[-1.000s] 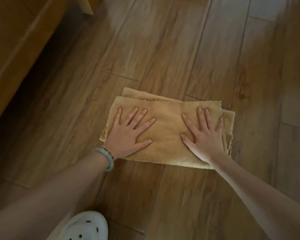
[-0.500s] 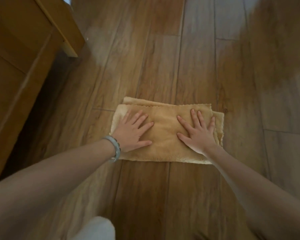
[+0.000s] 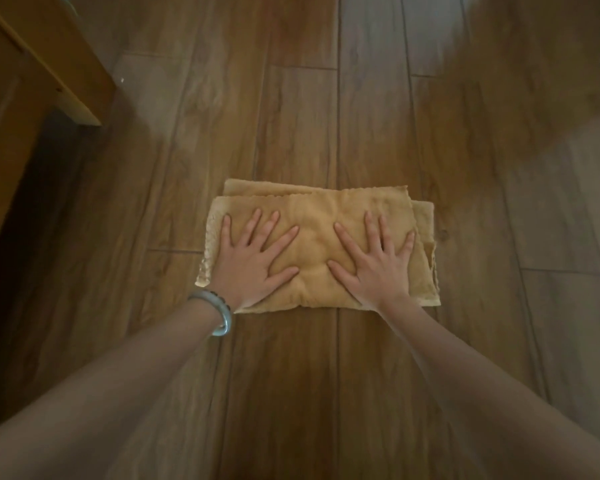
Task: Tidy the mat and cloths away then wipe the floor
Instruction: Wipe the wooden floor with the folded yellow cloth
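Both left hand (image 3: 253, 261), right hand (image 3: 378, 268) closer; cloth (image 3: 319, 216) bunched.

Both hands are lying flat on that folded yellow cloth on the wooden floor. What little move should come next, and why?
Probably push the folded yellow cloth forward along the wooden plank floor. The left hand and right hand both press flat and spread on it, gripping nothing, and bare planks lie ahead, which suits a wiping stroke.
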A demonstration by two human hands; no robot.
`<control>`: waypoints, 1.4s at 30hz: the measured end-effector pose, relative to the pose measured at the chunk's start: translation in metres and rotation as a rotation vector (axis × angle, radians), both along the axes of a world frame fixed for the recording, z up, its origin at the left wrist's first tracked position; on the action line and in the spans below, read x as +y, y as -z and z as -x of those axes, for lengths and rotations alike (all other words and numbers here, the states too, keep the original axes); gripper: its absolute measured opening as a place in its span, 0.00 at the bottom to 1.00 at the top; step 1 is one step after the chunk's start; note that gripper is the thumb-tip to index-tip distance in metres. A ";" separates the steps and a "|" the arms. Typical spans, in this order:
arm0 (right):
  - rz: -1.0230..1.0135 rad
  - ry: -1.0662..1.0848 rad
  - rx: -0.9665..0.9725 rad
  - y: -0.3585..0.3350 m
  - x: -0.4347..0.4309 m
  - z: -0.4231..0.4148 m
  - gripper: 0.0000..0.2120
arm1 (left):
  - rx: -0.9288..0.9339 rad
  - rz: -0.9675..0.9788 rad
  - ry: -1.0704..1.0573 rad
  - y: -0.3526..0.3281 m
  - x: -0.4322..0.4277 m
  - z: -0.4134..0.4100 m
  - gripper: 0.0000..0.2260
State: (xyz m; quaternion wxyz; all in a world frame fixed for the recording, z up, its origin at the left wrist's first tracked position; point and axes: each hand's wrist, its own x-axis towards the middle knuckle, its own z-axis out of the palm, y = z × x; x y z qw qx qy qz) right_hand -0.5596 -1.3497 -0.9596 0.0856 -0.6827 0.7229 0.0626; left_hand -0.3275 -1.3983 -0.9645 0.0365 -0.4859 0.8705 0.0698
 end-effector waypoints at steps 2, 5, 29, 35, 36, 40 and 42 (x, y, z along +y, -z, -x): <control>-0.025 0.016 0.021 0.000 -0.016 0.001 0.32 | -0.006 0.007 0.015 0.003 -0.018 0.004 0.31; -0.149 0.025 0.020 -0.005 -0.043 0.005 0.32 | -0.021 0.015 0.014 0.001 -0.039 0.009 0.31; -0.156 0.180 -0.053 -0.007 -0.073 0.039 0.32 | -0.017 0.000 0.104 0.001 -0.112 0.068 0.33; -0.127 0.103 -0.023 -0.006 -0.090 0.071 0.32 | -0.062 -0.022 0.001 -0.003 -0.100 0.103 0.33; -0.133 0.077 -0.006 -0.007 -0.083 0.079 0.32 | -0.037 -0.015 -0.004 -0.003 -0.086 0.108 0.33; -0.107 0.059 0.005 -0.010 -0.021 0.136 0.34 | 0.094 -0.010 0.086 -0.003 -0.023 0.138 0.31; -0.100 0.088 0.005 -0.008 0.019 0.156 0.34 | 0.108 -0.047 0.158 -0.003 0.001 0.154 0.31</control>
